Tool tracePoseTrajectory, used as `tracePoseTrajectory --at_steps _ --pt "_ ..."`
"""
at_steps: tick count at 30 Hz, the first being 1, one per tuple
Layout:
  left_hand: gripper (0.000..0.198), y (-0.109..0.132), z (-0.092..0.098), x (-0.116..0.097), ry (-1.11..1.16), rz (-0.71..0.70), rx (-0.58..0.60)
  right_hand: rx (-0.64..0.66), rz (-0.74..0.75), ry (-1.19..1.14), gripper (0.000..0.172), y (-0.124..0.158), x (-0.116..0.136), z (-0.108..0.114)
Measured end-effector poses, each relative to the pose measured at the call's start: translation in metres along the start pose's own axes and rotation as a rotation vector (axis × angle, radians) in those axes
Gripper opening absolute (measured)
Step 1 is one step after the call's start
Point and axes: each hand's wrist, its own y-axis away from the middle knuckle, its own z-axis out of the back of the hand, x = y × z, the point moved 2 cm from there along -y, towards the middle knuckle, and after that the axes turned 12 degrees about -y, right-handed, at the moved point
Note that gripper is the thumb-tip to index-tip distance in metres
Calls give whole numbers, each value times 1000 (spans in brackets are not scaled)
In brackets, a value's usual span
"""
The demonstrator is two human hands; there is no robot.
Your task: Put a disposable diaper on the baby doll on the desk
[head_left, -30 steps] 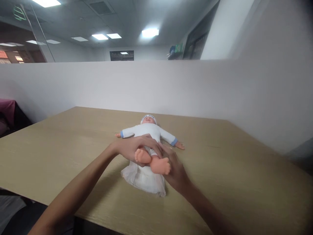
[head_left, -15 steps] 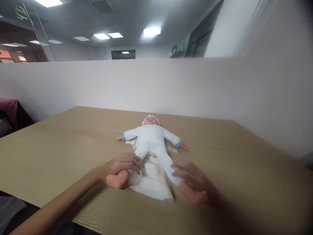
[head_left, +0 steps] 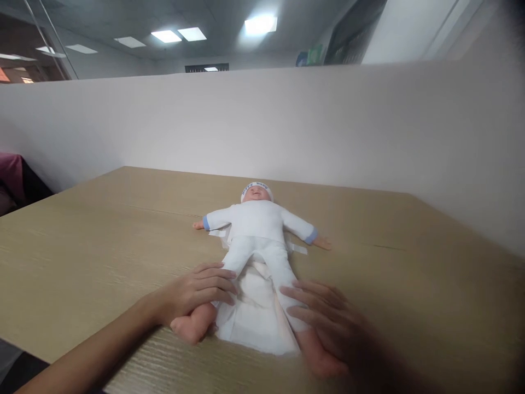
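Observation:
A baby doll point(head_left: 258, 221) in a white suit with blue cuffs and a printed cap lies on its back, arms spread, legs apart and feet towards me. An unfolded white diaper point(head_left: 256, 323) lies flat under its hips and between its legs, with side tabs sticking out at the waist. My left hand point(head_left: 200, 290) rests with outstretched fingers across the doll's lower leg on the left, just above the bare foot. On the other shin lies my right hand point(head_left: 318, 306), its fingers long and slightly spread; its thumb is hidden.
The wooden table point(head_left: 115, 235) carries the doll and diaper. Behind it rises a white partition wall point(head_left: 205, 126). Dark and pink cloth point(head_left: 14, 178) shows beyond the table's left edge.
The view has tipped downward, and the doll looks a little larger. The fingers of my right hand now lie more stretched out along the shin. My left hand stays on the other leg.

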Motion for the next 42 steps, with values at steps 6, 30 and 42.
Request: tracePoseTrajectory --at_steps 6,30,42 --pt "50 0 1 -2 11 7 6 73 -173 -269 32 1 -10 7" --pt "103 9 -11 -43 34 55 -93 -258 -435 168 19 -47 49 -21" --pt "125 11 -8 -55 108 173 -71 -287 -553 19 24 -45 45 -19"
